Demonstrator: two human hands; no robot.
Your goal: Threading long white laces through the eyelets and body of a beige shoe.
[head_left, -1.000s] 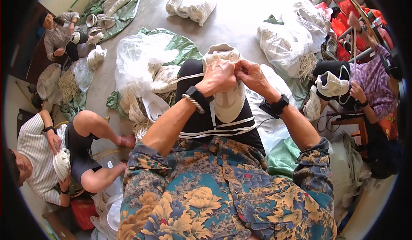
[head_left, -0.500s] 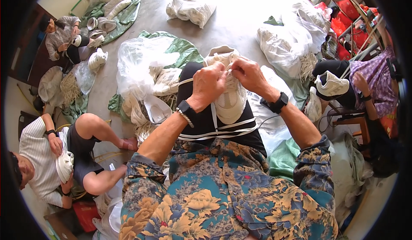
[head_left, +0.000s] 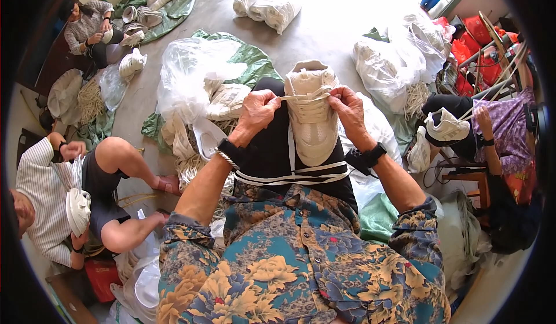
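Observation:
A cream sneaker (head_left: 313, 136) rests on my lap, its toe toward me and its opening away from me. My left hand (head_left: 258, 113) is closed in a pinch on a pale shoelace (head_left: 301, 97) just left of the shoe. On the other side my right hand (head_left: 350, 110) pinches the lace close to the shoe's upper edge. Between the hands the lace runs taut across the tongue. Further lacing crosses the shoe below it. Loose white laces (head_left: 278, 181) lie across my dark-trousered thighs.
Left of my knees lie more cream shoes (head_left: 227, 102) with a clear plastic bag (head_left: 191, 63) and green sheeting. White bags (head_left: 379, 72) stand at the far right. Co-workers with shoes sit at the left (head_left: 43, 191), far left (head_left: 87, 26) and right (head_left: 504, 127).
My hands have moved apart from close together over the shoe, drawing the lace out sideways. At the left, the co-worker has raised a hand with laces above their shoe.

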